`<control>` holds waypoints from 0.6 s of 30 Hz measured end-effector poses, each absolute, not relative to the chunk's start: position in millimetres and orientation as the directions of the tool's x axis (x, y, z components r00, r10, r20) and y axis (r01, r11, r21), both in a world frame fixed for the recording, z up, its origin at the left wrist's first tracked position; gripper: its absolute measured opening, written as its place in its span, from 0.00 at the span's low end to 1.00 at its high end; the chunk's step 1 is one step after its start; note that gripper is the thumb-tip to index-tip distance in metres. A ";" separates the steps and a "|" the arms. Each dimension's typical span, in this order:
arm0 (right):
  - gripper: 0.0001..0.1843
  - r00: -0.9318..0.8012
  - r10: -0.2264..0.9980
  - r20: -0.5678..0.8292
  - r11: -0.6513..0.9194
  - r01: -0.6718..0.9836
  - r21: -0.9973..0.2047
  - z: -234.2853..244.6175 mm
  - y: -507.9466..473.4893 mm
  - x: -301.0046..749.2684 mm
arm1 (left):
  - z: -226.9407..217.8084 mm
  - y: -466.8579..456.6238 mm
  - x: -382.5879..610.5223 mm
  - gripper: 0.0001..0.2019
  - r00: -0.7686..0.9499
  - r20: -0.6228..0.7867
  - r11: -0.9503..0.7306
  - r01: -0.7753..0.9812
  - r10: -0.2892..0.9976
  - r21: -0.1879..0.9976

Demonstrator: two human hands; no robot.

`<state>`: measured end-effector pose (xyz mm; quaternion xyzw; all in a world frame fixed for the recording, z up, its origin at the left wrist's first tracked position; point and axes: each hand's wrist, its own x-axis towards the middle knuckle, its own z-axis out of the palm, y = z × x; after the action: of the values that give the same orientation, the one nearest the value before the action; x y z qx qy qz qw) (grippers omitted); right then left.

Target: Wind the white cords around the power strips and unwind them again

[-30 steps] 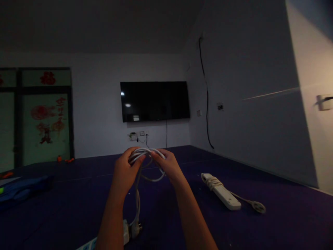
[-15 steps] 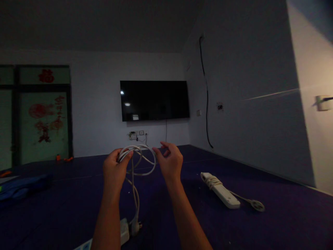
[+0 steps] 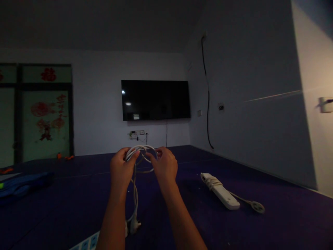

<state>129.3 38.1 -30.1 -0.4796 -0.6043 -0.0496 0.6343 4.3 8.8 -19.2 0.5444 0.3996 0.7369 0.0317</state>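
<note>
Now, L hand (image 3: 121,167) grips cable (image 3: 133,150), R hand (image 3: 166,165) grip unclear, tail (image 3: 135,198) vert., plug (image 3: 134,225) R-facing

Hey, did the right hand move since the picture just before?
Yes: judged against the TV, the right hand moved left, in toward the loops of white cable.

Looks like a living room in a home to me, though I can't be sure: a big TV (image 3: 156,100) hangs on the far wall (image 3: 99,104) above some sockets (image 3: 142,132), red decorations (image 3: 41,109) brighten the door (image 3: 31,147) at far left, and a black cable (image 3: 208,114) runs down the right wall (image 3: 255,139).
</note>
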 end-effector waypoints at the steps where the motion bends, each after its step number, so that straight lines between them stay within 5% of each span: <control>1: 0.17 0.260 0.525 0.810 0.523 0.653 -0.548 -30.0 37.7 129.6 | -19.1 8.8 6.0 0.10 -0.410 0.772 -0.681 0.378 0.485 0.628; 18: 0.18 0.263 0.668 0.696 0.369 0.695 -0.617 -27.8 41.0 137.9 | -17.2 2.9 29.2 0.14 -0.248 0.769 -0.648 0.422 0.590 0.633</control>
<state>137.9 41.0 -27.8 -0.5614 -0.6071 -0.0119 0.5622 29.2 2.9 -17.2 0.6102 0.4146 0.6722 0.0623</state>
